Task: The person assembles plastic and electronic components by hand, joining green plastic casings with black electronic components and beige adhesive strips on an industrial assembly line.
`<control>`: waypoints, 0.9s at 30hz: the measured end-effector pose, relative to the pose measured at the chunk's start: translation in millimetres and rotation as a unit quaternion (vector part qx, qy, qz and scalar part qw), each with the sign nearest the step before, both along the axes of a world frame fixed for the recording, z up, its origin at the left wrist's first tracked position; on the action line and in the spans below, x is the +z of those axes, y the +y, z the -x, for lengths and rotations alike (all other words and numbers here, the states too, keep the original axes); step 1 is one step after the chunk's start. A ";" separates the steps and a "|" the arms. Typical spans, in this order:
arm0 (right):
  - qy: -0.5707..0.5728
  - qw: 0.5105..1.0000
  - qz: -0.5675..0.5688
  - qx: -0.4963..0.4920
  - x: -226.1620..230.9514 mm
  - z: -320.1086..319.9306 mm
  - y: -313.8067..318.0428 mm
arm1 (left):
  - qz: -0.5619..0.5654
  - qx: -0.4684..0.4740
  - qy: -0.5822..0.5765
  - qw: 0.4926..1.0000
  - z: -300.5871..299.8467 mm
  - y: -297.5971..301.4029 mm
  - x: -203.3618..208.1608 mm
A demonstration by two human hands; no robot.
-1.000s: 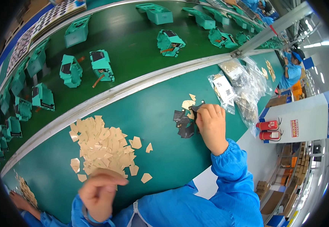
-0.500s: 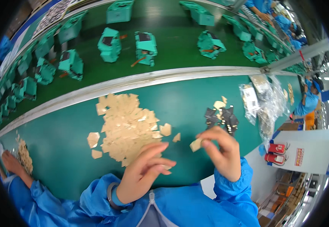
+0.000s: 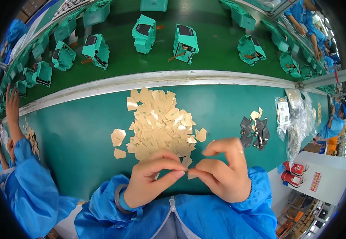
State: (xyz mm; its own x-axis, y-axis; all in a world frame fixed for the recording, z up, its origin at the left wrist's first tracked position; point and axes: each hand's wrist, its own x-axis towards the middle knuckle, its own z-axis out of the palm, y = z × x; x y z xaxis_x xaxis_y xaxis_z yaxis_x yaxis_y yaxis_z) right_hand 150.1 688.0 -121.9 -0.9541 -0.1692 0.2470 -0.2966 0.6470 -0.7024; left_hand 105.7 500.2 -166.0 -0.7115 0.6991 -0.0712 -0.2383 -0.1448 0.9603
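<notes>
My left hand (image 3: pixel 155 175) and my right hand (image 3: pixel 224 171) meet just in front of my chest, fingertips pinched together. Between them is a small tan piece (image 3: pixel 187 170), seen almost edge-on and mostly covered by the fingers. My right forefinger is raised and bent above the pinch. Just beyond my left hand spreads a heap of flat, tan, angular sheet pieces (image 3: pixel 159 123), some with small green marks. Two loose groups lie at its left side. Beyond my right hand rests a small cluster of black flat parts (image 3: pixel 260 133) with a few tan scraps (image 3: pixel 255 115) by it.
Clear plastic bags (image 3: pixel 300 119) lie at the right of the green table. Behind a metal rail (image 3: pixel 161 78), teal housings (image 3: pixel 185 42) stand on a green conveyor. At left, a co-worker's arm (image 3: pixel 13 111) reaches toward the conveyor. Red fire extinguishers (image 3: pixel 292 179) are at lower right.
My right hand has come left with the tan piece, and my left hand has closed to meet it. The view has shifted left. The co-worker's arm now reaches up at the left.
</notes>
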 end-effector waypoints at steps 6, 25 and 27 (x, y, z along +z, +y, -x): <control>0.066 0.995 -0.012 -0.075 -19.7 -1.6 -16.3 | 0.007 0.107 -0.028 0.994 -3.4 8.5 -2.9; -0.017 0.988 0.139 -0.064 -25.5 -2.2 -13.6 | 0.069 0.154 0.151 0.974 -5.8 18.5 -10.4; -0.019 0.987 0.144 -0.064 -25.8 -1.2 -12.2 | 0.068 0.153 0.150 0.974 -6.1 19.3 -11.1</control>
State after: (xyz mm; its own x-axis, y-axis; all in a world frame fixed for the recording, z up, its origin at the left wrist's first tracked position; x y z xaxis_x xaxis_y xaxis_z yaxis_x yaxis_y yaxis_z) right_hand 151.3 675.9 -147.7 -0.9725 0.0263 0.2314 -0.1953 0.4496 -0.8716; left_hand 111.8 519.5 -177.2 -0.8886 0.4490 0.0941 0.0896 -0.0311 0.9955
